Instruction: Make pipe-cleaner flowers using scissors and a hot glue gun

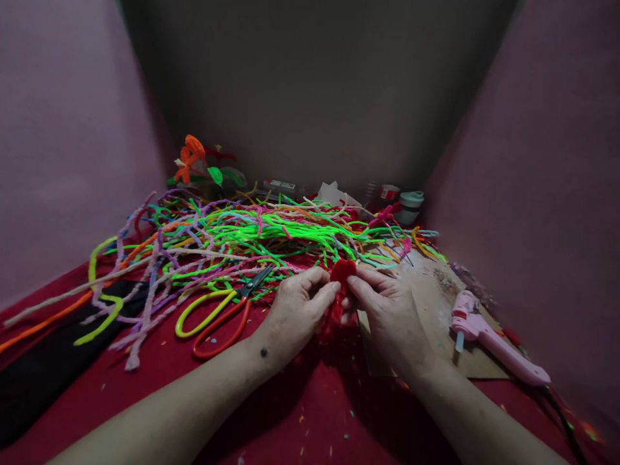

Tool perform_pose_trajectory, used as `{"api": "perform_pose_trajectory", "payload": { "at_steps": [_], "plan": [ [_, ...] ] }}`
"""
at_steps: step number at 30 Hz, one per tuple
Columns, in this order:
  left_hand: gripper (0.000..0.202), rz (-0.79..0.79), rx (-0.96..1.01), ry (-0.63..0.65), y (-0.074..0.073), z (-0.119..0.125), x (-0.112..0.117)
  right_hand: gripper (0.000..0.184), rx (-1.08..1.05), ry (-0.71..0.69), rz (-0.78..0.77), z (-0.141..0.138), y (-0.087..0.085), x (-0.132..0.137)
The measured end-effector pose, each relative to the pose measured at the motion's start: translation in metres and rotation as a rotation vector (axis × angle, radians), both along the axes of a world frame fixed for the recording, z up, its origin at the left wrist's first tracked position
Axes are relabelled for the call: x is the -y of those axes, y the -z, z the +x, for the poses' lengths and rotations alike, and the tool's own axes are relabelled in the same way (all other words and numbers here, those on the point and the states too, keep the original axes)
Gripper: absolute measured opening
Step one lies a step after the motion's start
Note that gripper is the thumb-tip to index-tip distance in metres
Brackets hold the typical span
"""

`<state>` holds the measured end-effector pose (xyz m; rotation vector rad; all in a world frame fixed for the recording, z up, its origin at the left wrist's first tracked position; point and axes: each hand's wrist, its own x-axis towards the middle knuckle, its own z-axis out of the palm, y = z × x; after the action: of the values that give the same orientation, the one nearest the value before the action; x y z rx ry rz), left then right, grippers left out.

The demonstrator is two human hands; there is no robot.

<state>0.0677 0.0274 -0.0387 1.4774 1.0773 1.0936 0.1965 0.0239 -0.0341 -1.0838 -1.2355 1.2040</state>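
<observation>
Between my two hands is a fuzzy red pipe-cleaner piece (343, 270), bent into a rounded shape at the top, with red strands hanging below. My left hand (303, 303) pinches its left side between thumb and fingers. From the right, my right hand (385, 307) grips the same piece, thumb near the top. My fingers partly cover the piece, so its full shape is hidden. Scissors (237, 300) with one yellow and one red handle lie just left of my left hand, blades pointing away. Beyond both hands spreads a heap of colourful pipe cleaners (290, 226), many bright green.
A pink glue gun (494, 339) rests on a brown board (431, 303) at the right, its cord trailing down. Orange pipe-cleaner flowers (191, 158) stand at the back left. A lidded cup (411, 208) is at the back right. Black cloth (58, 368) lies at the left.
</observation>
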Motion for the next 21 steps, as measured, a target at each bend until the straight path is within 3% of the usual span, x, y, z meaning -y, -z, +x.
{"api": "perform_pose_trajectory", "payload": {
  "at_steps": [11,21],
  "plan": [
    [0.018,-0.038,0.044,-0.013,0.001,-0.001,-0.002,0.024,-0.185,-0.096,-0.067,0.001,0.006,-0.003],
    [0.016,-0.077,0.081,0.038,0.002,-0.001,-0.001,0.023,-0.115,-0.072,-0.126,0.003,0.014,-0.004]
  ]
}}
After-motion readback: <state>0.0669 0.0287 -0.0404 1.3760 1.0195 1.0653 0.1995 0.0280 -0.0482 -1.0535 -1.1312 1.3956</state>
